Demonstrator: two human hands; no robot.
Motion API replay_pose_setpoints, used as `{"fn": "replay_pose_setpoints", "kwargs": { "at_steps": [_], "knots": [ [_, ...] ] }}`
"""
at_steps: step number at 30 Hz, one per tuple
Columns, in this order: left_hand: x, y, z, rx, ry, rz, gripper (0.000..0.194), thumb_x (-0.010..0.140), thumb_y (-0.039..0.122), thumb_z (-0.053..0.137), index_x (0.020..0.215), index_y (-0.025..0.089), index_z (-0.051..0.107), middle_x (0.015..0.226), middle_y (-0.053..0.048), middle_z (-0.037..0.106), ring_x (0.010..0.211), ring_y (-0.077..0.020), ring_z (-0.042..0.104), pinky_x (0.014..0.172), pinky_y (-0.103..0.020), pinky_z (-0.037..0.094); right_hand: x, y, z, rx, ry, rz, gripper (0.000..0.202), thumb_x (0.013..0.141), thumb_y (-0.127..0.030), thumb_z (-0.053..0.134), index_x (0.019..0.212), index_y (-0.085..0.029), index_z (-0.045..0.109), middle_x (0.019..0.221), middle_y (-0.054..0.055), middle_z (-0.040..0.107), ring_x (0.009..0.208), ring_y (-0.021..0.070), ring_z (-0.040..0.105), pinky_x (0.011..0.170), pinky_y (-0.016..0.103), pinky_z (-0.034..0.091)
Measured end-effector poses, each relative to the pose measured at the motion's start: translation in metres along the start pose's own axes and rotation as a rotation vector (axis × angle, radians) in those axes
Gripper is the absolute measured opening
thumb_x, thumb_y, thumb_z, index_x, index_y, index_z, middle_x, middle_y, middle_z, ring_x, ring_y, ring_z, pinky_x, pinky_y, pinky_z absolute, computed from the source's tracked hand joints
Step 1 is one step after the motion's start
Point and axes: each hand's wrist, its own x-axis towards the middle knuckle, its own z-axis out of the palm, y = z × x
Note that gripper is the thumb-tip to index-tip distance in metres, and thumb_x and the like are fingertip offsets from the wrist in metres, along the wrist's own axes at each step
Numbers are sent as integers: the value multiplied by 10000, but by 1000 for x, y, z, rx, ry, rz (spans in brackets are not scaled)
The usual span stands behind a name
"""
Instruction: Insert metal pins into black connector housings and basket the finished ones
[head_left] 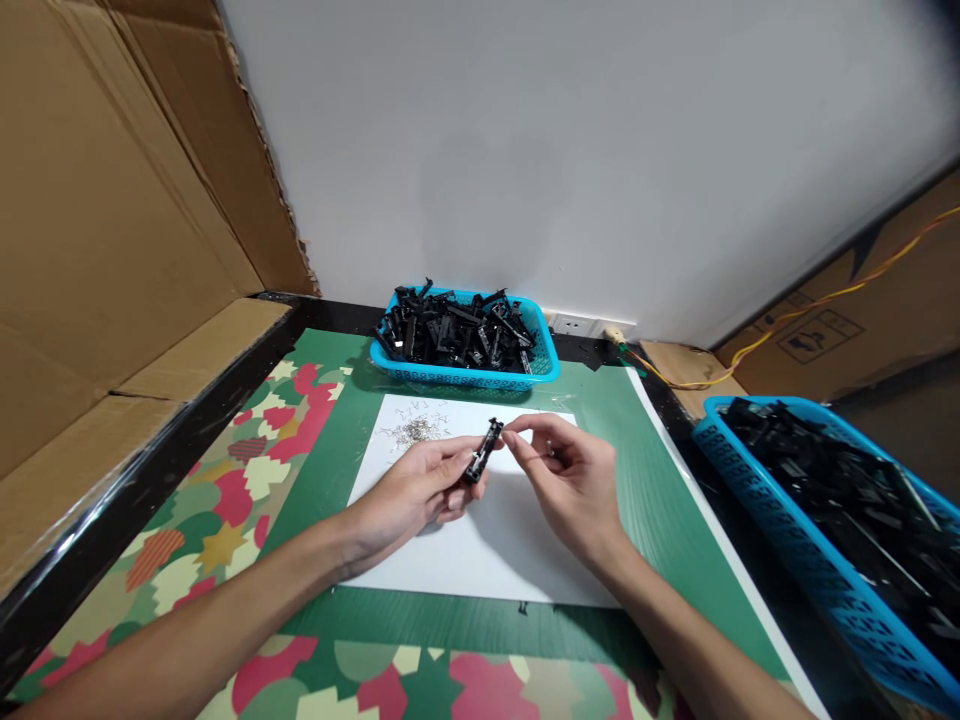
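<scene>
My left hand point(427, 484) is closed around a narrow black plastic part point(483, 452), held tilted above a white sheet point(495, 550). My right hand point(566, 470) is at the part's upper right side, thumb and index finger pinched together. Whatever lies between those fingertips is too small to make out. On the sheet, left of the part, is a loose pile of small thin metal pieces point(417, 430), some scattered around it.
A blue basket point(465, 380) heaped with black plastic parts point(457, 330) stands at the back by the wall. Another blue basket point(795, 530) with black parts is at right. Cardboard point(120, 200) stands at left. A yellow cable point(750, 345) runs from a wall socket point(574, 324).
</scene>
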Motion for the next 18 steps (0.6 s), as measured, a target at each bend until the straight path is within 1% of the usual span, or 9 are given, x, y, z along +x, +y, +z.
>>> {"fn": "replay_pose_setpoints", "kwargs": {
  "at_steps": [1, 3, 4, 6, 7, 9, 12, 15, 18],
  "knots": [
    [-1, 1, 1, 8, 1, -9, 456, 1025, 468, 667, 1366, 165, 683, 876, -39, 559, 636, -81, 359, 575, -210, 263, 1, 1, -1, -7, 24, -9, 179, 973, -377, 726, 936, -206, 767, 608, -58, 390, 530, 110, 262, 505, 291, 218],
    [-2, 1, 2, 12, 15, -9, 482, 1042, 492, 632, 1411, 182, 634, 829, -12, 519, 630, -84, 328, 586, -209, 248, 4, 3, -3, -8, 54, -29, 166, 964, -360, 739, 931, -201, 773, 615, -65, 331, 548, 109, 264, 517, 286, 203],
    [-3, 2, 3, 9, 23, -2, 478, 1053, 504, 605, 1424, 201, 609, 799, 7, 489, 622, -85, 310, 587, -208, 240, 5, 4, -5, -5, 49, -34, 164, 961, -356, 745, 928, -199, 776, 616, -67, 316, 556, 110, 269, 524, 285, 205],
    [-3, 1, 2, -5, 38, 18, 431, 1073, 530, 549, 1390, 240, 588, 744, 44, 411, 602, -87, 265, 576, -205, 211, 9, 6, -8, 7, -4, -33, 174, 957, -359, 752, 913, -194, 783, 608, -67, 313, 565, 111, 280, 536, 284, 217],
    [-3, 1, 1, -15, 49, 27, 393, 1078, 540, 530, 1334, 249, 594, 721, 58, 365, 593, -89, 245, 567, -205, 192, 11, 6, -10, 16, -44, -31, 182, 954, -363, 755, 907, -191, 788, 602, -66, 326, 564, 111, 286, 539, 284, 224],
    [-2, -1, -2, -31, 71, 37, 336, 1078, 549, 521, 1160, 233, 601, 685, 76, 281, 579, -88, 214, 553, -203, 163, 12, 4, -13, 37, -125, -28, 193, 949, -368, 765, 893, -186, 798, 596, -60, 361, 561, 108, 300, 542, 284, 229],
    [0, -3, -5, -59, 68, 32, 345, 1071, 530, 548, 953, 207, 540, 661, 91, 210, 563, -80, 189, 545, -192, 161, 10, -2, -12, 74, -197, -36, 190, 941, -357, 777, 875, -181, 807, 592, -56, 382, 556, 104, 298, 541, 284, 228],
    [-1, -6, -4, -112, 48, -13, 348, 1058, 505, 593, 911, 198, 515, 674, 89, 245, 543, -60, 205, 529, -179, 163, 4, -8, -7, 115, -239, -49, 170, 943, -344, 778, 889, -188, 817, 591, -55, 401, 554, 102, 298, 533, 279, 232],
    [-3, -8, 0, -162, 50, -87, 326, 1024, 484, 663, 940, 195, 537, 708, 73, 373, 511, -29, 260, 507, -165, 157, -3, -9, -1, 139, -264, -47, 133, 943, -316, 779, 916, -192, 819, 594, -56, 416, 552, 101, 296, 519, 270, 236]
  ]
}}
